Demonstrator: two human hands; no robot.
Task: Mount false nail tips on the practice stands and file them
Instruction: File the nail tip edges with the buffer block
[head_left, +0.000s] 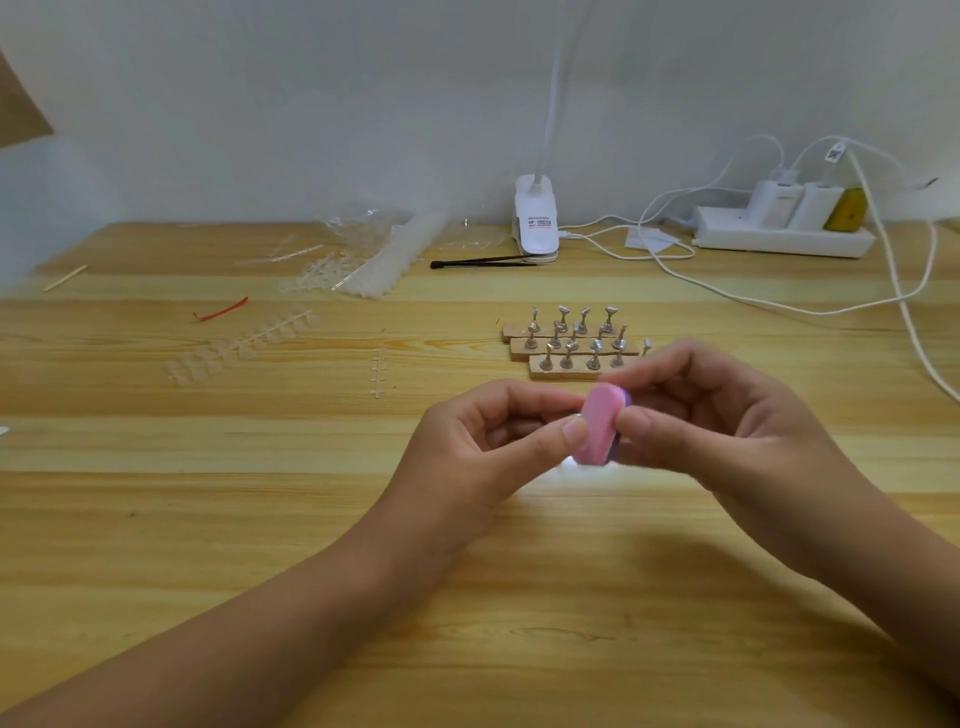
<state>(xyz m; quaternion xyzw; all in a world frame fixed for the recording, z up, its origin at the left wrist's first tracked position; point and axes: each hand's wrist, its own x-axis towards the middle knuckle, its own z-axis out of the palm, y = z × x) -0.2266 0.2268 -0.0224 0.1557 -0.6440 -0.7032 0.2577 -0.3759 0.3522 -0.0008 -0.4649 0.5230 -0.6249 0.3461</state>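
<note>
Worktop (260, 519), wood-grain; filing step in hand, by judgement. Clear plastic bag (363, 228), rear: translucent tip strips in and beside it. Loose nail-tip strip (244, 345), left. Practice stands (571, 338), upright in three wooden bases, apparently bare. Right hand (727, 415): fingers curled round pink file block (597, 426). Left hand (483, 452): fingers pinched at the file's edge, contents hidden. Next move calls for short, steady strokes.

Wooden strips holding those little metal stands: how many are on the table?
3, lying side by side: the far strip, the middle strip, and the near strip, whose right end may be hidden behind the right hand.
</note>
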